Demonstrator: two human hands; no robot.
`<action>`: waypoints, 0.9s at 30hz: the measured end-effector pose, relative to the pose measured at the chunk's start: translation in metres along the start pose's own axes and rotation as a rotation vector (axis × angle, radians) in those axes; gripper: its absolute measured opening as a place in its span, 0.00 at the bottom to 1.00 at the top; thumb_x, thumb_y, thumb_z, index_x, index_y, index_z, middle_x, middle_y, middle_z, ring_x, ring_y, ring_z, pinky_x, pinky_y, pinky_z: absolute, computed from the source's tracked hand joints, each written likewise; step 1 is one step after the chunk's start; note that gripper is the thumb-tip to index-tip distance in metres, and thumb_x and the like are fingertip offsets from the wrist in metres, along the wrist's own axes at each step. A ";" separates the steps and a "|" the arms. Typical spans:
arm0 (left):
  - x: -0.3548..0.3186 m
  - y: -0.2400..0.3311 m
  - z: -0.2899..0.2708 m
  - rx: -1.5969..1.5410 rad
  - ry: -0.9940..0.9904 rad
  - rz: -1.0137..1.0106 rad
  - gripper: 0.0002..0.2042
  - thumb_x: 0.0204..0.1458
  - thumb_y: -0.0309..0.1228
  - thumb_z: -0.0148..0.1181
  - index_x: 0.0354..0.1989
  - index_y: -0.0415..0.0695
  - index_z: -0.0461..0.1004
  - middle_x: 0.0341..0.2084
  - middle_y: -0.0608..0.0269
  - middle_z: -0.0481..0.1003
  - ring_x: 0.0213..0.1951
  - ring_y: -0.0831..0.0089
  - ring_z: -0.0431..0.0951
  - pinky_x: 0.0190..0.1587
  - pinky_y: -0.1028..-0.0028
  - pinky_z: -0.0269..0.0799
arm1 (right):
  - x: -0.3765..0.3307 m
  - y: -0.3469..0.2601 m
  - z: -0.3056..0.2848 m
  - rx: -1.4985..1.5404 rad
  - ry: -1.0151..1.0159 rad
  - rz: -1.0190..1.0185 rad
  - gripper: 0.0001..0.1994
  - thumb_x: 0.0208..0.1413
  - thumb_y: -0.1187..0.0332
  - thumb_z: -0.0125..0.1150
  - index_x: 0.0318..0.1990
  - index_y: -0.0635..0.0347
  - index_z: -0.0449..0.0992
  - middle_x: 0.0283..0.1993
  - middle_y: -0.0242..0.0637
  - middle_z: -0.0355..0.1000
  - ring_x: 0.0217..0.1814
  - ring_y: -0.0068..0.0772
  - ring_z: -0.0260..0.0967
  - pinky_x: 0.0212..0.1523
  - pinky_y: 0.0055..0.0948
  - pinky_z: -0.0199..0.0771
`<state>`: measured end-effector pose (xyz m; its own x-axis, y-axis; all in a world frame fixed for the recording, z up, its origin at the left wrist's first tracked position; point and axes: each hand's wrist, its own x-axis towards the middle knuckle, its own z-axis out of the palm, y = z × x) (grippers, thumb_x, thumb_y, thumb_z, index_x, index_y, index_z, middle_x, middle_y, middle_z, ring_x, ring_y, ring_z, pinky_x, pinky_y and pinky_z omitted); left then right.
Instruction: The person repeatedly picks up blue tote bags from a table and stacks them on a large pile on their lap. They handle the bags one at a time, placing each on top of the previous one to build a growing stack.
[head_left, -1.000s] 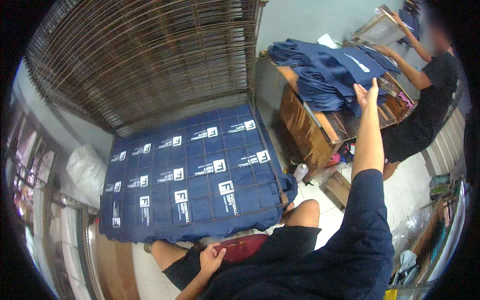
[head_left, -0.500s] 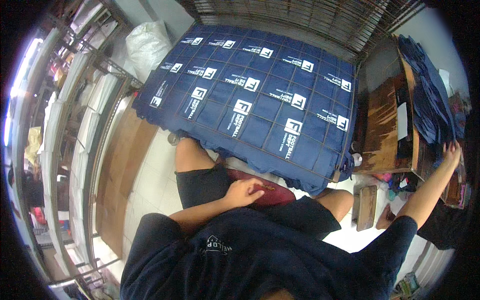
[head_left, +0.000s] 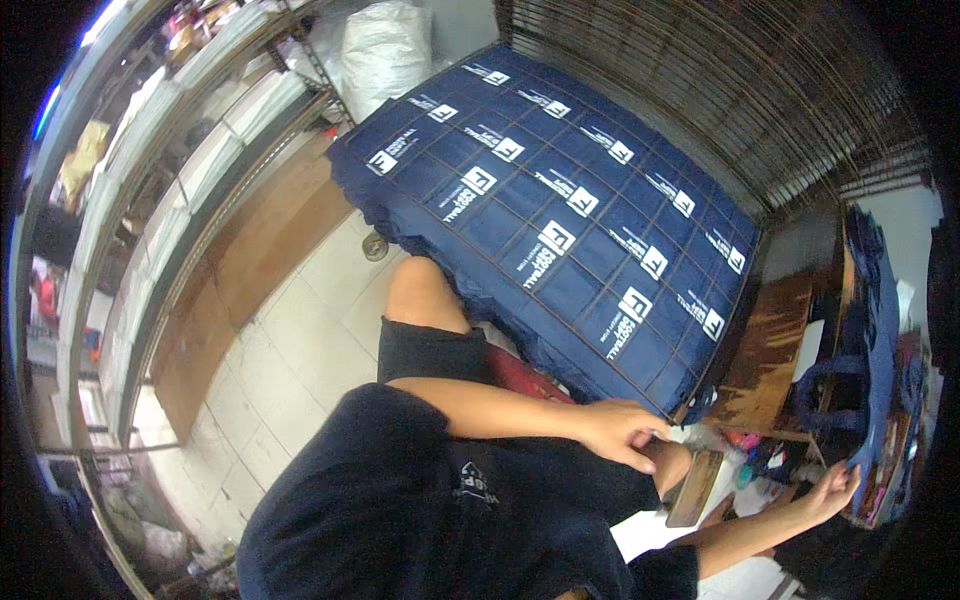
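Observation:
My right hand [head_left: 832, 492] reaches out at the lower right, its fingers closed on the lower edge of a dark blue cloth bag [head_left: 876, 350]. That bag hangs among other blue cloth at the side of a wooden cabinet, and a looped handle [head_left: 812, 395] shows at its left. My left hand [head_left: 622, 436] is above my right knee, thumb and fingers apart and slightly bent, with nothing seen in it. In front of me lies a broad layer of dark blue cloth pieces [head_left: 560, 290] with white prints, under a thin wire grid.
Wire racks stand upright behind the cloth. At the left are metal shelves [head_left: 215, 190] with pale sheets and a wooden board [head_left: 245, 280]. A white sack [head_left: 385, 55] is at the far left. A small wooden block [head_left: 695, 490] is near my right knee, beside the wooden cabinet [head_left: 765, 350].
My view has swung to the right. My left hand has moved from my lap toward the right knee. My right hand stays at the blue cloth, where a bag with a handle now shows.

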<state>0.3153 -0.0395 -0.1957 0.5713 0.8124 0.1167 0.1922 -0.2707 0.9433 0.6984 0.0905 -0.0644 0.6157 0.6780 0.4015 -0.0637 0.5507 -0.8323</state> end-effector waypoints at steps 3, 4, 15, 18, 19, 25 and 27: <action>0.051 0.028 0.008 -0.291 0.038 0.208 0.35 0.42 0.51 0.65 0.52 0.38 0.64 0.38 0.55 0.72 0.38 0.63 0.73 0.41 0.68 0.70 | -0.079 -0.015 0.044 0.077 -0.111 0.041 0.17 0.50 0.71 0.57 0.49 0.63 0.66 0.49 0.42 0.67 0.46 0.32 0.66 0.46 0.31 0.66; 0.063 0.050 0.002 -0.394 0.007 0.167 0.36 0.42 0.52 0.65 0.53 0.36 0.64 0.41 0.54 0.71 0.40 0.64 0.73 0.43 0.68 0.69 | -0.108 -0.018 0.059 0.102 -0.145 0.059 0.17 0.50 0.71 0.58 0.48 0.64 0.66 0.48 0.42 0.68 0.45 0.32 0.66 0.46 0.30 0.67; 0.042 0.101 -0.088 -0.562 0.535 0.206 0.25 0.51 0.29 0.58 0.57 0.36 0.59 0.48 0.54 0.69 0.51 0.67 0.67 0.55 0.70 0.61 | -0.289 0.046 0.136 0.226 -0.603 0.124 0.27 0.50 0.70 0.55 0.57 0.63 0.53 0.55 0.51 0.60 0.54 0.45 0.62 0.56 0.45 0.62; -0.007 0.100 -0.129 -0.658 0.537 0.288 0.38 0.49 0.27 0.59 0.66 0.40 0.43 0.57 0.60 0.60 0.57 0.71 0.59 0.59 0.73 0.54 | -0.309 0.103 0.108 0.895 -0.811 1.438 0.30 0.56 0.44 0.44 0.63 0.47 0.57 0.58 0.47 0.64 0.55 0.52 0.64 0.53 0.54 0.64; -0.026 0.095 -0.141 -0.770 0.511 0.252 0.37 0.49 0.27 0.59 0.66 0.41 0.44 0.56 0.61 0.60 0.57 0.71 0.59 0.60 0.73 0.53 | -0.317 0.104 0.101 0.901 -0.694 1.450 0.30 0.56 0.43 0.43 0.62 0.49 0.59 0.57 0.46 0.65 0.53 0.51 0.66 0.51 0.51 0.67; -0.119 0.046 -0.192 -0.730 0.709 -0.019 0.32 0.49 0.27 0.62 0.62 0.41 0.53 0.50 0.62 0.67 0.51 0.72 0.67 0.56 0.71 0.61 | -0.296 0.096 0.107 0.563 -0.588 1.314 0.32 0.52 0.53 0.50 0.63 0.58 0.55 0.56 0.43 0.65 0.54 0.42 0.65 0.49 0.37 0.71; -0.135 0.033 -0.203 -0.745 0.727 -0.072 0.32 0.48 0.25 0.61 0.62 0.42 0.54 0.49 0.62 0.68 0.50 0.72 0.67 0.56 0.72 0.62 | -0.292 0.096 0.117 0.363 -0.671 1.203 0.33 0.45 0.65 0.52 0.63 0.56 0.55 0.58 0.44 0.63 0.58 0.42 0.61 0.54 0.41 0.67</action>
<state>0.0820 -0.0535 -0.1168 -0.0873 0.9960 -0.0212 -0.4752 -0.0230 0.8796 0.4204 0.0024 -0.2168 -0.4332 0.8563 -0.2812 -0.5298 -0.4943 -0.6892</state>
